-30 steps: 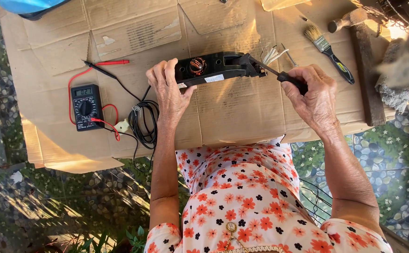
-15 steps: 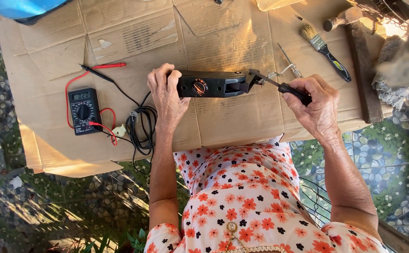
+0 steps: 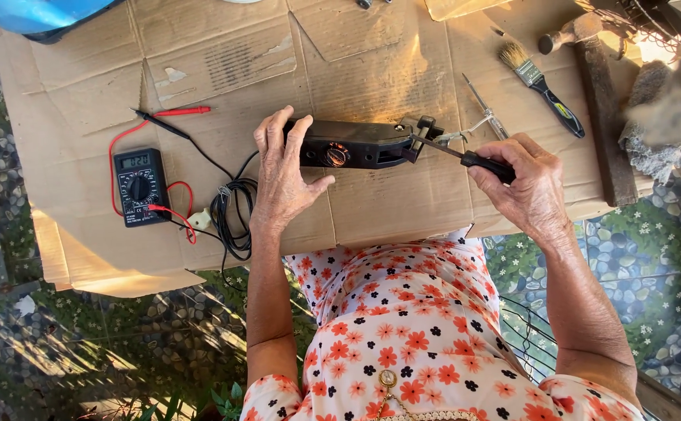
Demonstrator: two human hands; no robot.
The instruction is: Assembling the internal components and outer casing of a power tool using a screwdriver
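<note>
- Head view: a long black appliance housing (image 3: pixel 356 144) is seen lying on a sheet of cardboard (image 3: pixel 223 62) spread over the desk, its long axis running left to right across the person's front.
- The housing's left end is clasped by the left hand (image 3: pixel 284 175), fingers curled over the top edge and thumb pressed below; the grip is clenched on the housing.
- A black-handled screwdriver (image 3: pixel 465 158) is grasped in the right hand (image 3: pixel 529 189), which lies to the right of the housing; the metal shaft is pointed leftward, roughly along the housing's long axis, and its tip is met by the housing's right end.
- Left of the housing, a black multimeter (image 3: pixel 141 185) with red leads and a coiled black cord (image 3: pixel 231 214) are laid out.
- Right of the housing, a paintbrush (image 3: pixel 542 87) is seen well apart, beyond a thin metal tool (image 3: pixel 482 101).
</note>
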